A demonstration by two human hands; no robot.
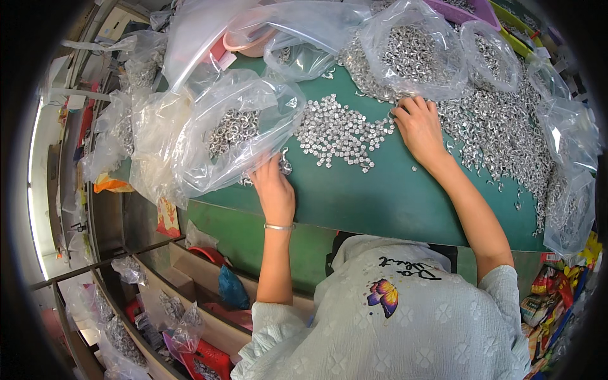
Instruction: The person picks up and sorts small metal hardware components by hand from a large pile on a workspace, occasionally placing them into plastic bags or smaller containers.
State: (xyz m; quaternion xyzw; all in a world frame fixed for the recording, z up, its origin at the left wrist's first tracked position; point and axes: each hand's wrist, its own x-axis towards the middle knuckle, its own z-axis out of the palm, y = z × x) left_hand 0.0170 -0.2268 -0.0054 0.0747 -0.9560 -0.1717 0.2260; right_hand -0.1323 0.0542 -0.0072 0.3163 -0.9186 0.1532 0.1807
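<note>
My left hand [275,191], with a bracelet at the wrist, reaches to the near edge of a clear plastic bag [278,104]. Its fingers bend down among a few silver curved metal pieces [285,162]; whatever they pinch is hidden. My right hand [418,130] is closed in a pinch at the right side of a spread of small silver flower-shaped metal parts [335,130]. At its fingertips shows a small curved metal piece [391,116]. The open bag by my left hand holds many silver ring-like pieces [234,130].
Loose curved pieces [491,126] cover the right of the green tabletop [373,202]. An open bag [411,57] full of curved pieces stands at the back, near a pink bowl [250,43] and a purple tray [472,11]. Wooden compartments [183,278] lie below left.
</note>
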